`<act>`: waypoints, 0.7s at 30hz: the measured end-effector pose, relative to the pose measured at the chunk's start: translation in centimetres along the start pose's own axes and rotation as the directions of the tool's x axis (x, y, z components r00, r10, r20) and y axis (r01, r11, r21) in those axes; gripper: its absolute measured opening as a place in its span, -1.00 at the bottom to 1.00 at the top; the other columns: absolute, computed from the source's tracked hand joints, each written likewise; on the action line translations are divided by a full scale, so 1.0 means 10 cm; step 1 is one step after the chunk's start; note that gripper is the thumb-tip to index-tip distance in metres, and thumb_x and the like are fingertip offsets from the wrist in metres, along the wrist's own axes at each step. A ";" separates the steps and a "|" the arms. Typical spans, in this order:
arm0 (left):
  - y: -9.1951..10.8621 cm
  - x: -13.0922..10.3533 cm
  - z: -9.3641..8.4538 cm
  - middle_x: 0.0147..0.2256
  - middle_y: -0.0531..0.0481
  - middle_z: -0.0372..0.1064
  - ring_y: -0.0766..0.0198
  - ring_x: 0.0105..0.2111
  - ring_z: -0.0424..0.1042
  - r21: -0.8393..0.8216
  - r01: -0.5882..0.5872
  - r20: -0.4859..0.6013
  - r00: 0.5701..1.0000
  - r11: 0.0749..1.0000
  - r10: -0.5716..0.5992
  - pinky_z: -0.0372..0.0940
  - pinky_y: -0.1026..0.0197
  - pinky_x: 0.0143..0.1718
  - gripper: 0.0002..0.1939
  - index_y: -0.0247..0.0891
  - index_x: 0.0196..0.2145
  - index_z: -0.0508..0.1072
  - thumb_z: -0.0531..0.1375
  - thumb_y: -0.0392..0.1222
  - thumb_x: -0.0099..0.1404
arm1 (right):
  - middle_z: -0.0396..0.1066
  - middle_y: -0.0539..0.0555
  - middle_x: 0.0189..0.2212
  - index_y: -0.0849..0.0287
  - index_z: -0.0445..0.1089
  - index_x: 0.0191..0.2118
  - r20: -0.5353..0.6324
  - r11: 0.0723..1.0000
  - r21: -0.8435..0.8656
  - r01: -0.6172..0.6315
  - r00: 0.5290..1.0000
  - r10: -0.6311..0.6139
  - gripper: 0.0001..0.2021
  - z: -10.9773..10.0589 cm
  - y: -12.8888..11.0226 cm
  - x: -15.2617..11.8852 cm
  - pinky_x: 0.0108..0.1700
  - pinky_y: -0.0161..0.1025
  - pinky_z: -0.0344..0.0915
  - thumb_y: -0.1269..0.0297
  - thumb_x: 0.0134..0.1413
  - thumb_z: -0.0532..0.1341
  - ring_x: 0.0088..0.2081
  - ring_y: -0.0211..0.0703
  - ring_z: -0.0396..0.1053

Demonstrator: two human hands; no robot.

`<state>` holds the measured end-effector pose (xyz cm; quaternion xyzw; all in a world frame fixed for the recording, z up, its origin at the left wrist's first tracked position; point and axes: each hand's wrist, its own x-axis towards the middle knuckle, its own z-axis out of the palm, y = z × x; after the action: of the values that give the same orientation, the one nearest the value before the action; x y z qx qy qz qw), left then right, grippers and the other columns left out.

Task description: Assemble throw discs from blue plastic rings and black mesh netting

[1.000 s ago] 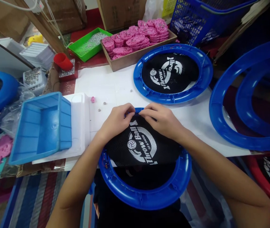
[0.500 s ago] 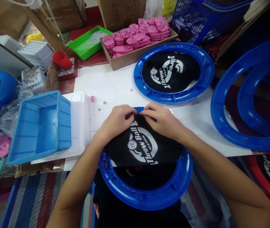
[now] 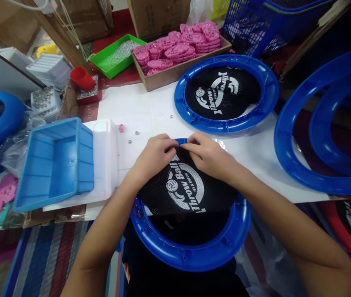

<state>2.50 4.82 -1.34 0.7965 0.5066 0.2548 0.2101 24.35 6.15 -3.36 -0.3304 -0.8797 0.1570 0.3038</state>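
A blue plastic ring (image 3: 190, 262) lies in front of me, its near part over my lap and its far part on the white table. Across its far half is stretched a black mesh cloth (image 3: 153, 194) printed "Throw Ball"; the near part of the opening is uncovered. At the ring's far rim, my left hand (image 3: 158, 156) pinches the cloth's top edge. My right hand (image 3: 209, 156) pinches the same edge just beside it, fingertips almost meeting. The fingers hide exactly how the cloth sits on the rim.
Behind lies another blue ring (image 3: 184, 111) with black cloth. Bare blue rings (image 3: 289, 161) stand at right. A blue bin (image 3: 84, 173) is at left. At the back are a green tray (image 3: 101, 62), a box (image 3: 153, 83) of pink parts and a blue basket (image 3: 243, 29). Small metal pieces (image 3: 137, 133) dot the table.
The view has shifted very slightly. Both hands keep their pinch at the far rim, with only tiny finger movement; ring and cloth stay in place.
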 end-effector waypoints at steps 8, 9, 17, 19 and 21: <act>-0.01 -0.02 0.01 -0.24 -0.05 0.57 0.24 -0.27 0.52 -0.038 -0.004 -0.051 0.999 0.999 0.002 0.45 0.18 -0.12 -0.70 -0.22 -0.18 0.70 0.18 -0.46 0.33 | 0.40 0.15 -0.25 0.08 0.63 -0.14 -0.028 0.999 0.031 0.005 1.000 -0.004 -0.64 -0.01 0.02 -0.01 -0.13 -0.02 0.45 0.48 0.39 0.06 -0.20 -0.01 0.38; -0.01 -0.02 0.00 -0.24 -0.05 0.57 0.24 -0.27 0.52 -0.040 -0.010 -0.049 0.999 0.999 0.008 0.44 0.18 -0.13 -0.70 -0.22 -0.18 0.69 0.18 -0.46 0.32 | 0.40 0.15 -0.24 0.08 0.63 -0.12 -0.027 0.999 0.038 -0.001 1.000 0.002 -0.64 -0.02 0.02 -0.01 -0.13 -0.01 0.45 0.48 0.38 0.07 -0.19 0.00 0.39; -0.03 -0.02 -0.02 -0.26 -0.04 0.56 0.25 -0.28 0.51 -0.053 -0.033 -0.059 0.998 0.998 0.030 0.42 0.19 -0.14 -0.72 -0.24 -0.21 0.67 0.19 -0.46 0.31 | 0.41 0.17 -0.23 0.10 0.65 -0.07 -0.054 0.999 0.035 0.019 0.998 -0.017 -0.63 -0.01 0.03 -0.02 -0.13 -0.01 0.46 0.46 0.39 0.06 -0.18 0.00 0.41; -0.03 -0.02 -0.02 -0.25 -0.04 0.56 0.24 -0.27 0.51 -0.046 -0.027 -0.046 0.999 0.999 0.025 0.43 0.18 -0.13 -0.72 -0.23 -0.20 0.68 0.18 -0.45 0.32 | 0.40 0.16 -0.23 0.08 0.65 -0.08 -0.042 0.999 0.049 0.008 0.999 -0.006 -0.63 -0.01 0.03 -0.01 -0.13 -0.01 0.46 0.46 0.39 0.07 -0.18 0.00 0.40; -0.04 -0.02 -0.02 -0.25 -0.05 0.56 0.23 -0.27 0.51 -0.034 -0.023 -0.035 0.999 0.999 0.022 0.43 0.17 -0.12 -0.72 -0.23 -0.20 0.68 0.18 -0.45 0.32 | 0.41 0.17 -0.22 0.07 0.66 -0.08 -0.030 0.998 0.062 -0.004 1.000 0.006 -0.63 -0.01 0.03 -0.01 -0.11 0.01 0.46 0.46 0.39 0.07 -0.17 0.01 0.40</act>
<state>2.06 4.79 -1.48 0.7938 0.4967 0.2797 0.2119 24.63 6.30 -3.51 -0.3256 -0.8687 0.1800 0.3269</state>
